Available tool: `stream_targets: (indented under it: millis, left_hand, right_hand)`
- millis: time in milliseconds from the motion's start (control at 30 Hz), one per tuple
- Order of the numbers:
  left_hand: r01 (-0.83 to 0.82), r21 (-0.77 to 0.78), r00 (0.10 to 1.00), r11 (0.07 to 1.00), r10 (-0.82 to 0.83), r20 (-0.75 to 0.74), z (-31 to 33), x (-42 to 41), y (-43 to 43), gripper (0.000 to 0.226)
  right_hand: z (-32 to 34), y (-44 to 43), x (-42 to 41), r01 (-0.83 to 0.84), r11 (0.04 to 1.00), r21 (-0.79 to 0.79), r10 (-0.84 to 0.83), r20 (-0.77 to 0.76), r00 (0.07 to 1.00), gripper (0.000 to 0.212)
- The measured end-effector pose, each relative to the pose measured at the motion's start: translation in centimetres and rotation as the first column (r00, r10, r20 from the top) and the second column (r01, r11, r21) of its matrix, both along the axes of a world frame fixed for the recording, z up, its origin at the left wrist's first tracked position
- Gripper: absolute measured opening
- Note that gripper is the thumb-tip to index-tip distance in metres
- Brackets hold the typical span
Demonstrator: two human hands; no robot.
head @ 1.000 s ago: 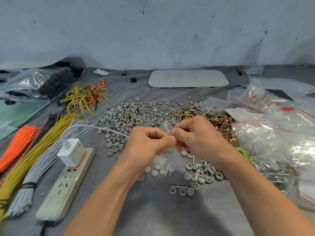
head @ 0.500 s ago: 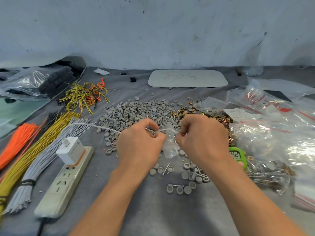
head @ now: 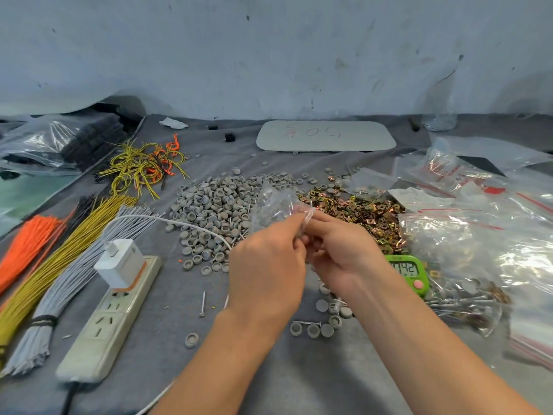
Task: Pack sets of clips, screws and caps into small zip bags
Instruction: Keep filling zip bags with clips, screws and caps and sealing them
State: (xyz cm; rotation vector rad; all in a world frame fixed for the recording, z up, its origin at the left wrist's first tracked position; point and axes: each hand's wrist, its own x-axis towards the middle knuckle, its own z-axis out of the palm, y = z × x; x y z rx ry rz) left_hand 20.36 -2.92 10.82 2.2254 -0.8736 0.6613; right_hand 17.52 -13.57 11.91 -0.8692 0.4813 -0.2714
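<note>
Grey cloth covers the counter [head: 269,378], under a scuffed pale wall. Both of your hands are raised over it, just left of the one green timer [head: 407,272]. Your left hand [head: 266,265] and right hand [head: 341,250] meet on one small zip bag [head: 278,205]. Each grip is closed tight, fingertips pinching the bag's lower edge, and its crumpled clear body stands up above your fingers. Its contents are too blurred to tell.

Two heaps lie beyond the timer, both too many to count: grey caps [head: 221,211] well to its left and gold clips [head: 359,211] just behind it. One clear bag of screws [head: 466,301] lies just right of the timer.

Left of the timer, past your left hand, are one loose screw [head: 203,304] and one lone cap [head: 191,339]. A small cluster of loose caps [head: 312,330] sits between your forearms, partly hidden.

Far left of the timer lies one power strip [head: 110,319] with one white charger [head: 121,266] plugged in. Three wire bundles run alongside it: grey [head: 59,295], yellow [head: 39,283] and orange [head: 21,250].
</note>
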Motion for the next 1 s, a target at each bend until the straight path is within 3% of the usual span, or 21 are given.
stream_targets:
  millis: [133,200,300,400,500,567,667,733,867,933,1000]
  left_hand:
    - [-0.075,0.047,0.996,0.996,0.078,-0.051,0.0,-0.3,-0.6,0.033]
    - [-0.043,0.008,0.998,0.999,0.043,-0.053,-0.1,-0.5,-0.9,0.024]
    - [0.091,-0.086,0.992,0.992,-0.098,-0.083,-0.4,-1.7,-1.4,0.024]
    - [0.118,-0.156,0.984,0.981,-0.137,-0.118,-0.7,-2.2,-1.6,0.034]
    - [0.104,-0.178,0.982,0.979,-0.129,-0.139,-0.6,-1.9,-1.4,0.061]
    - [0.102,-0.193,0.976,0.976,-0.136,-0.170,-0.4,-2.0,-1.1,0.068]
    - [0.092,-0.208,0.986,0.974,-0.119,-0.119,0.2,-1.2,-0.3,0.066]
    - [0.122,-0.118,0.990,0.985,-0.130,-0.061,0.6,0.4,0.5,0.078]
    - [0.189,0.370,0.980,0.910,-0.150,-0.131,-0.4,3.4,1.9,0.116]
    - [0.206,0.425,0.976,0.881,-0.153,-0.154,-1.1,3.5,1.6,0.117]
    - [0.202,0.333,0.978,0.921,-0.172,-0.118,-1.1,3.4,1.1,0.098]
  right_hand:
    - [0.2,-0.6,-0.2,0.073,0.961,0.268,-0.086,0.038,0.996,0.031]
    - [-0.1,-0.5,-0.4,0.109,0.943,0.316,-0.127,0.039,0.991,0.029]
    - [-0.1,0.0,-0.7,0.213,0.953,0.216,-0.217,-0.005,0.976,0.020]
    - [-0.5,-0.1,-0.8,0.268,0.963,0.003,-0.266,-0.119,0.957,0.018]
    - [-0.3,-0.2,-0.6,0.051,0.984,-0.172,-0.087,-0.205,0.975,0.028]
    - [-0.1,-0.1,-0.6,-0.060,0.991,-0.124,0.039,-0.162,0.986,0.026]
    - [0.2,-0.2,-0.4,-0.093,0.995,0.034,0.094,-0.023,0.995,0.023]
    - [0.4,-0.3,-0.4,-0.152,0.986,0.070,0.150,0.035,0.988,0.025]
    - [0.1,-0.7,-0.4,-0.264,0.965,-0.016,0.264,0.069,0.962,0.028]
    - [-0.2,-1.0,-0.6,-0.338,0.941,-0.009,0.337,0.085,0.938,0.042]
    - [0.0,-1.0,-0.7,-0.394,0.919,0.015,0.389,0.126,0.913,0.044]
